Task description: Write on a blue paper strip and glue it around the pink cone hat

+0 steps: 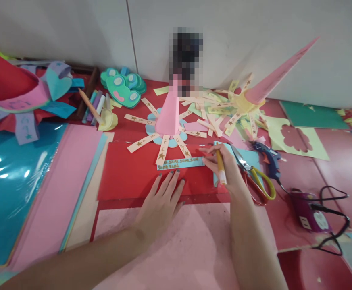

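Observation:
My left hand [163, 197] lies flat with fingers spread on a red sheet [118, 173], its fingertips just below a light blue paper strip [180, 164]. Gold handwriting covers much of the strip. My right hand [232, 167] is closed round a gold-yellow marker pen [220, 163], which slants with its pale end toward me. Its thumb and forefinger are at the strip's right end. Behind the strip stands a pink paper cone [168, 112] on a blue scalloped base, with lettered cream strips fanned round it. A folded light blue paper [217, 179] is partly hidden by my right hand.
Red-and-yellow-handled scissors [262, 183], a glue gun [266, 159] and a purple power box [310, 211] with cords lie at right. Stacked coloured sheets [55, 177] are at left. Paper scraps, green frog cut-outs [124, 86] and another cone [281, 72] stand toward the wall.

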`<action>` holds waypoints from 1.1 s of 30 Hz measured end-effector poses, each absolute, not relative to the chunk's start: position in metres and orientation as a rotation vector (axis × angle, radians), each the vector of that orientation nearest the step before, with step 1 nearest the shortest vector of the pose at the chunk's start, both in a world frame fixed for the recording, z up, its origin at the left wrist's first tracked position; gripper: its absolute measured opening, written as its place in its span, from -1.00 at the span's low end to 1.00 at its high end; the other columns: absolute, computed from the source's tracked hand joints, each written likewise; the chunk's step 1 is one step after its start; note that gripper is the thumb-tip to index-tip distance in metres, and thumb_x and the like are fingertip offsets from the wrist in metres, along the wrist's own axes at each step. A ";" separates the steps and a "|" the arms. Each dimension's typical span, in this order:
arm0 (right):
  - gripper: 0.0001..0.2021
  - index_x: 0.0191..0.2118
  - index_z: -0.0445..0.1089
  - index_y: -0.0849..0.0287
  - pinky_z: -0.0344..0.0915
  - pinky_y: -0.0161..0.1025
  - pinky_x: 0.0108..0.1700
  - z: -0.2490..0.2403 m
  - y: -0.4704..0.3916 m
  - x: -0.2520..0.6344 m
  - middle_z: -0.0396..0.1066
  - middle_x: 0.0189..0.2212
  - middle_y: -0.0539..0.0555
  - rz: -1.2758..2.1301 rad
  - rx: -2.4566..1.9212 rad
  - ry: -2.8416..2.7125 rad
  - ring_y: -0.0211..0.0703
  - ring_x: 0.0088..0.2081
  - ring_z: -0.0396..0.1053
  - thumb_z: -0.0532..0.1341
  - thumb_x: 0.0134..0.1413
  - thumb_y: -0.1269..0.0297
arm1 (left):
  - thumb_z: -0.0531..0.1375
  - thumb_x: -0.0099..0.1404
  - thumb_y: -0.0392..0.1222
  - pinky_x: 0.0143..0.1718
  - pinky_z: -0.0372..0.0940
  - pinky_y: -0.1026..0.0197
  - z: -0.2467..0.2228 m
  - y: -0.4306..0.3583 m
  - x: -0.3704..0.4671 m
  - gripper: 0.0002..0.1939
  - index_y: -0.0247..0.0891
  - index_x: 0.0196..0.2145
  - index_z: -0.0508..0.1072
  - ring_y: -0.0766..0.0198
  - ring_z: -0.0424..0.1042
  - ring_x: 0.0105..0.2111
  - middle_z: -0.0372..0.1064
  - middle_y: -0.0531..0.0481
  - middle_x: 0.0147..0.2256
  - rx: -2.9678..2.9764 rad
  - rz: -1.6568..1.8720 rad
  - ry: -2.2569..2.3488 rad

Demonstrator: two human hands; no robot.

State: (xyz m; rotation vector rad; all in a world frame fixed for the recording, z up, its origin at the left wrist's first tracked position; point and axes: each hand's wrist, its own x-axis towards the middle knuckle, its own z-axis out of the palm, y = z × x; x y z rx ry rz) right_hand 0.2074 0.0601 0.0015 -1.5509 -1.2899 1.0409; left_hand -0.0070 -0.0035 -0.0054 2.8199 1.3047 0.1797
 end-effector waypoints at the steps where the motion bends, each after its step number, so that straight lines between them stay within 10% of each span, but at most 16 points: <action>1: -0.75 -0.35 0.14 0.08 0.35 -0.09 -0.19 0.003 0.060 0.207 0.42 -0.18 0.08 1.053 -1.553 -1.285 -0.22 -0.42 0.43 0.25 -0.15 0.35 | -0.18 0.40 -0.09 0.17 0.00 -0.04 -0.006 -0.004 -0.007 -0.52 -0.32 0.18 0.16 0.07 0.11 0.18 0.06 -0.18 0.21 2.819 0.177 1.303; 33: -0.79 -0.37 0.19 0.11 0.37 -0.18 -0.22 0.002 0.060 0.204 0.43 -0.32 0.06 0.778 -1.577 -1.356 -0.16 -0.26 0.43 0.26 -0.10 0.24 | -0.15 0.39 -0.08 0.16 0.03 -0.01 -0.007 -0.002 -0.007 -0.53 -0.31 0.16 0.20 0.08 0.13 0.16 0.12 -0.18 0.19 2.809 0.253 1.304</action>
